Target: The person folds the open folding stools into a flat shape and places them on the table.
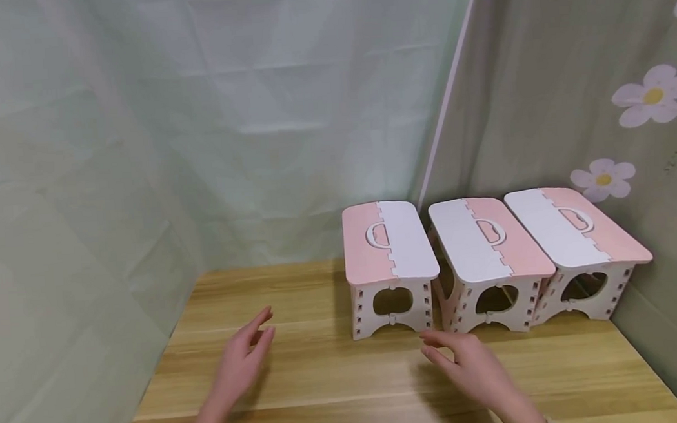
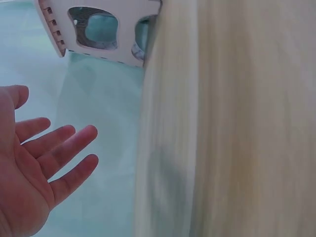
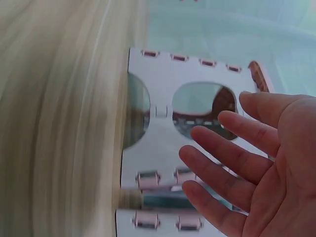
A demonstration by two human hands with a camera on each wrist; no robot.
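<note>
Three pink-and-white folding stools stand in a row on the wooden table: a left stool [image 1: 412, 239], a middle stool [image 1: 462, 243] and a right stool [image 1: 549, 231]. Each has a carry handle in its top. My left hand [image 1: 239, 360] hovers over the table, left of the stools, holding nothing. In the left wrist view its fingers [image 2: 69, 150] are spread and relaxed. In front of the left and middle stools is my right hand [image 1: 470, 365], also holding nothing. The right wrist view shows its loose fingers before a stool's white end panel [image 3: 160, 98].
The wooden table [image 1: 303, 395] runs beneath both hands. A pale curtain [image 1: 286, 111] hangs behind and to the left. On the right, a grey-green curtain [image 1: 529, 96] with printed flowers [image 1: 654, 95] hangs close to the right stool.
</note>
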